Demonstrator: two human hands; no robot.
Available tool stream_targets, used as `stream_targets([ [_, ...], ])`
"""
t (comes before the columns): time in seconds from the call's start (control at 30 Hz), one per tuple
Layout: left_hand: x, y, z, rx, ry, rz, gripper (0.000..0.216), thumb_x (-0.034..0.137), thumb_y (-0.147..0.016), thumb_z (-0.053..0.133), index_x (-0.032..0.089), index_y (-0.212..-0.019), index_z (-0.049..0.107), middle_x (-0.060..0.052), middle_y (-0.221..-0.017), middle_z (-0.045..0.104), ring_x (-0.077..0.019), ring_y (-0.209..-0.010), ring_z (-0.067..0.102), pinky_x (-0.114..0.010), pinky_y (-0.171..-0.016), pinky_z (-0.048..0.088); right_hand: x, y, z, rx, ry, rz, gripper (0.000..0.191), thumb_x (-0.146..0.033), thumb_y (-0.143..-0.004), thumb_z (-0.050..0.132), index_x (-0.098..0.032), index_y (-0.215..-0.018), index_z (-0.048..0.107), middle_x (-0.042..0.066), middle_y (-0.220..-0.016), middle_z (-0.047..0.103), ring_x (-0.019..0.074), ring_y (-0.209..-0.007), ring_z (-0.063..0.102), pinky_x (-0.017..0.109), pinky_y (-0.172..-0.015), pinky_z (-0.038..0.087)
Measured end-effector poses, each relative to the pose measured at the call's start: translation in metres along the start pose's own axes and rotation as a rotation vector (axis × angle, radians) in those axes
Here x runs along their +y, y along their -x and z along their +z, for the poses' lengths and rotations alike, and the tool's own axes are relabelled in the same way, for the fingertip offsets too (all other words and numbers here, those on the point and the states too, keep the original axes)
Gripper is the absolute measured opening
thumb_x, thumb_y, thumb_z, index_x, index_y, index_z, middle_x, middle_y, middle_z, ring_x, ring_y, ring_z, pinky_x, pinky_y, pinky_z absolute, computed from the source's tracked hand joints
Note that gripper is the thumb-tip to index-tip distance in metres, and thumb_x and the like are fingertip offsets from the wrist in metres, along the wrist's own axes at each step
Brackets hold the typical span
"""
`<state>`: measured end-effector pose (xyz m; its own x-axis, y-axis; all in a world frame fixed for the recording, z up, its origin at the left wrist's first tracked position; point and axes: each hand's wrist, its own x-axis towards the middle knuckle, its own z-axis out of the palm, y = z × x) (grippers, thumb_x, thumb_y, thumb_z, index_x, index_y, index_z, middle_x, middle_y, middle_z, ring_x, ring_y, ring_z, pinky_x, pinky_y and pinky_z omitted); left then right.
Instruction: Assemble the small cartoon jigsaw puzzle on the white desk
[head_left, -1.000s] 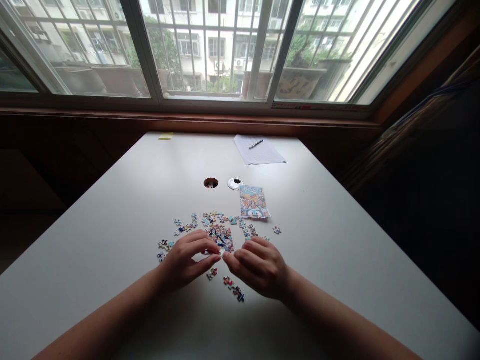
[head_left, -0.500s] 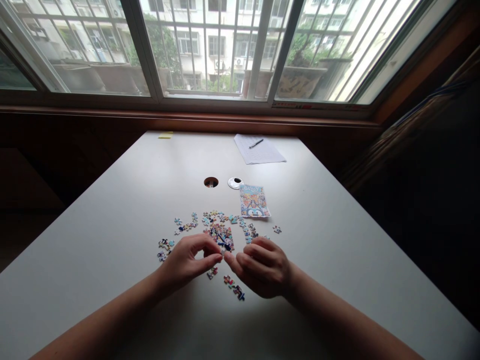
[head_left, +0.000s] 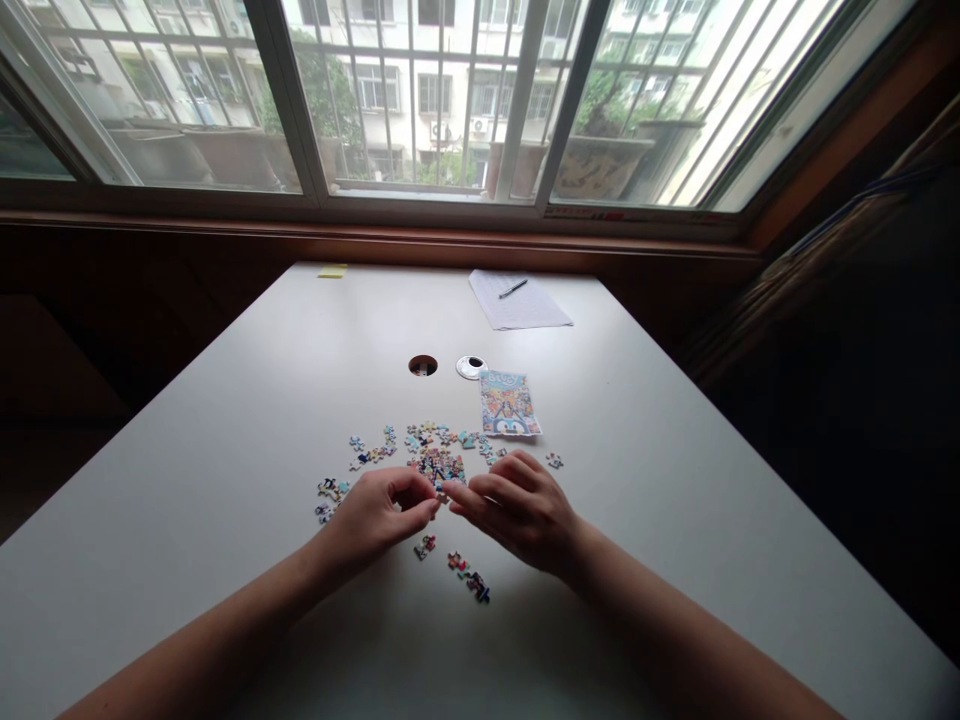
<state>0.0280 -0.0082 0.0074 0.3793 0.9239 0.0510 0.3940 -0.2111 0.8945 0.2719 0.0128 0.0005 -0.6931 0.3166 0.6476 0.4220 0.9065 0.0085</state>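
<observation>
My left hand (head_left: 382,510) is closed in a pinch, thumb and index finger at a small jigsaw puzzle piece (head_left: 442,496) that shows between the two hands. Opposite it, my right hand (head_left: 521,510) has its fingers stretched toward that piece, the index fingertip near or on it; no object shows in this hand. Just beyond the fingertips lies the joined part of the puzzle (head_left: 438,466), a colourful patch whose near edge the hands partly cover. Loose puzzle pieces (head_left: 367,455) lie around it, and some on the right are hidden behind my right hand.
Nearer me lie a few more pieces (head_left: 469,577). Behind the puzzle is a picture sheet (head_left: 510,404) with a penguin. Farther back are a round table hole (head_left: 423,366), a silvery round cover (head_left: 470,367), papers (head_left: 525,308) with a pen (head_left: 513,289), and a yellow note (head_left: 332,271).
My right hand has moved slightly up and away from me, its fingers straighter and now covering pieces on the right. My left hand has shifted slightly left, still pinched.
</observation>
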Motion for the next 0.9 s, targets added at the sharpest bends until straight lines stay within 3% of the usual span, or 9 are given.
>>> stream_targets([
  [0.13, -0.001, -0.001, 0.0, 0.004, -0.045, 0.011, 0.017, 0.028, -0.088, 0.065, 0.017, -0.075, 0.071, -0.001, -0.073, 0.071, -0.014, -0.069, 0.063, -0.024, -0.066, 0.047, 0.004, 0.0, 0.004, -0.059, -0.022, 0.004, 0.041, -0.018, -0.097, 0.064, -0.026, -0.137, 0.058, 0.002, -0.093, 0.069, 0.018, -0.081, 0.055, 0.036, -0.073, 0.043],
  [0.4, -0.003, 0.0, -0.002, -0.035, -0.079, 0.016, 0.013, 0.026, -0.087, 0.066, 0.018, -0.081, 0.074, -0.001, -0.074, 0.071, -0.0136, -0.069, 0.063, -0.023, -0.063, 0.046, 0.002, -0.001, 0.006, -0.069, -0.088, 0.069, 0.018, -0.024, -0.097, 0.066, -0.022, -0.115, 0.066, 0.003, -0.088, 0.066, 0.0182, -0.082, 0.054, 0.035, -0.076, 0.043],
  [0.57, -0.005, -0.002, -0.004, -0.008, -0.151, 0.049, 0.015, 0.027, -0.09, 0.065, 0.019, -0.08, 0.071, 0.0, -0.076, 0.071, -0.0134, -0.07, 0.063, -0.023, -0.065, 0.046, 0.002, 0.0, 0.012, -0.053, -0.125, 0.108, 0.014, -0.025, -0.098, 0.064, -0.02, -0.111, 0.065, 0.004, -0.087, 0.065, 0.0199, -0.082, 0.051, 0.036, -0.077, 0.043],
  [0.77, -0.016, -0.003, -0.013, 0.133, -0.399, 0.338, 0.012, 0.021, -0.096, 0.059, 0.019, -0.094, 0.07, -0.004, -0.087, 0.069, -0.0165, -0.08, 0.06, -0.028, -0.072, 0.048, 0.006, -0.001, 0.022, -0.082, -0.152, 0.213, 0.01, -0.028, -0.097, 0.064, -0.02, -0.103, 0.067, 0.006, -0.09, 0.065, 0.0207, -0.086, 0.052, 0.037, -0.083, 0.047],
  [0.9, -0.02, -0.003, -0.02, 0.112, -0.573, 0.501, 0.013, 0.016, -0.094, 0.06, 0.021, -0.1, 0.071, -0.006, -0.095, 0.07, -0.021, -0.093, 0.059, -0.034, -0.082, 0.05, 0.007, 0.0, 0.025, -0.107, -0.176, 0.232, 0.009, -0.029, -0.094, 0.068, -0.02, -0.096, 0.069, 0.006, -0.087, 0.064, 0.0212, -0.085, 0.052, 0.035, -0.08, 0.047],
])
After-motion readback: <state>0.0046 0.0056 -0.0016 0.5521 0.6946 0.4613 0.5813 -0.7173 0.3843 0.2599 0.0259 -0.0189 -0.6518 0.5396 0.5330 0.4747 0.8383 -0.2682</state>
